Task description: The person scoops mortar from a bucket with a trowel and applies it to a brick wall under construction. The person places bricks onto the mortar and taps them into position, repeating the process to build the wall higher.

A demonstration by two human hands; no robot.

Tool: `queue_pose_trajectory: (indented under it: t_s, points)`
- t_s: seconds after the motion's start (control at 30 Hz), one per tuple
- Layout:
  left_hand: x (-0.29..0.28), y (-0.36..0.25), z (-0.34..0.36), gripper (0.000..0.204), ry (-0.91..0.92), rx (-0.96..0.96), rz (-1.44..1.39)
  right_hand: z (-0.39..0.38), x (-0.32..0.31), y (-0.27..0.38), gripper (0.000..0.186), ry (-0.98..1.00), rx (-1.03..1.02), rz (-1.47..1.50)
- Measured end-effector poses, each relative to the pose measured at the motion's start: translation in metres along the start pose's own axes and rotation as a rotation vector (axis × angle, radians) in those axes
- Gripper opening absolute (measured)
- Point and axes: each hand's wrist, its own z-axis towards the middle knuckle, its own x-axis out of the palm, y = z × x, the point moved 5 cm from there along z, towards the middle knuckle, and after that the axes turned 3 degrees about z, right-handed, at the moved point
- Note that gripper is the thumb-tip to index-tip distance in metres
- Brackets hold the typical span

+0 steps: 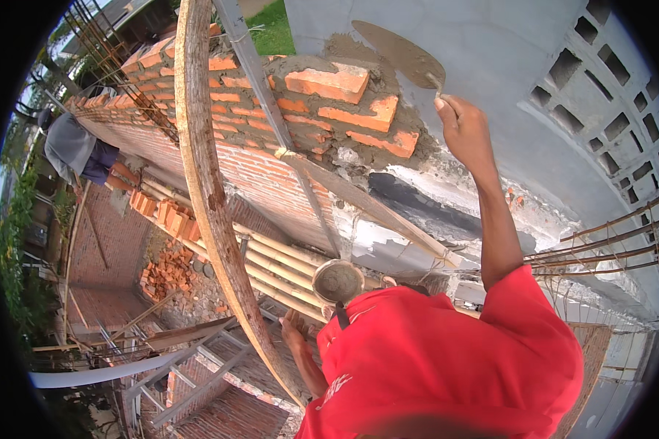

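Observation:
My right hand [461,128] grips the trowel [410,55] by its handle at upper right, the mortar-smeared blade held against or just in front of the grey wall [490,51]. Left of it are broken bricks [355,110] set in wet mortar atop the brick wall [263,190]. My left hand [294,329] is low, beside a long wooden pole [205,190], fingers loosely extended with nothing visible in them. A round container of mortar [337,282] sits on the bamboo poles [274,271] in front of my body.
A co-worker [80,150] bends at far left near stacked bricks [179,219]. An aluminium ladder [190,373] lies below left, near a brick pile [167,272]. A diagonal timber [366,205] crosses the wall. Rebar [593,252] juts at right beside perforated blockwork [615,124].

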Motion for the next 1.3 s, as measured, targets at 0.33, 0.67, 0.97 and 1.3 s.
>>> queue_pose_trajectory:
  t_s: [0.33,0.67,0.97,1.3]
  points:
    - [0.024,-0.015,0.029,0.076,0.063,-0.045,0.093,-0.057,-0.007,-0.042,0.026,-0.076,0.042,-0.252]
    - [0.056,-0.037,0.028,0.075,0.105,0.018,0.097,-0.039,-0.016,-0.038,0.022,-0.031,-0.112,-0.394]
    - [0.051,-0.013,0.019,0.078,0.084,-0.035,0.075,-0.034,-0.030,-0.028,0.021,0.102,-0.122,-0.425]
    - [0.051,-0.030,0.027,0.079,0.108,0.038,0.028,-0.047,-0.044,-0.033,0.023,0.014,-0.199,-0.362]
